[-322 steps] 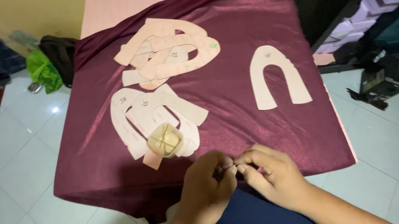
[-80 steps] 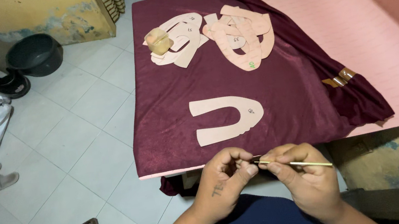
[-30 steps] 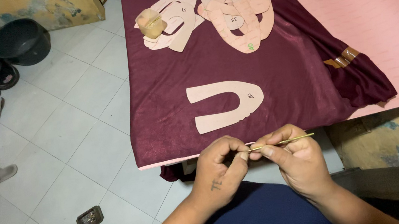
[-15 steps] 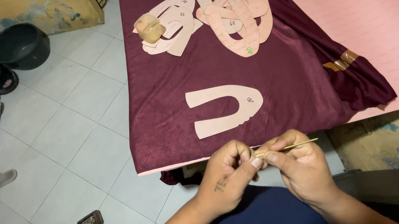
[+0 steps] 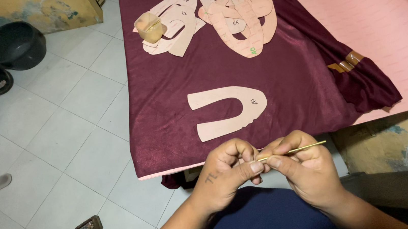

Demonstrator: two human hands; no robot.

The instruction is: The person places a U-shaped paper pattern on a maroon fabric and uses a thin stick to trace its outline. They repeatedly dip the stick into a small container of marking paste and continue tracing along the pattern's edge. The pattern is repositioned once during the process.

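Near the cloth's front edge, left hand [image 5: 228, 170] and right hand [image 5: 305, 169] pinched a thin yellow stick [image 5: 295, 150] between fingertips; steady, light pressure probably served best.

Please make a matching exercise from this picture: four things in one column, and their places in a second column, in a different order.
Things:
1. thin stick
2. small jar
3. black bucket
4. single U-shaped paper piece

Places:
A. on the tiled floor, far left
B. alone on the maroon cloth, nearest the hands
C. on a pile of paper pieces
D. between the fingertips of the left hand and right hand

Pairs: 1-D, 2-C, 3-A, 4-B
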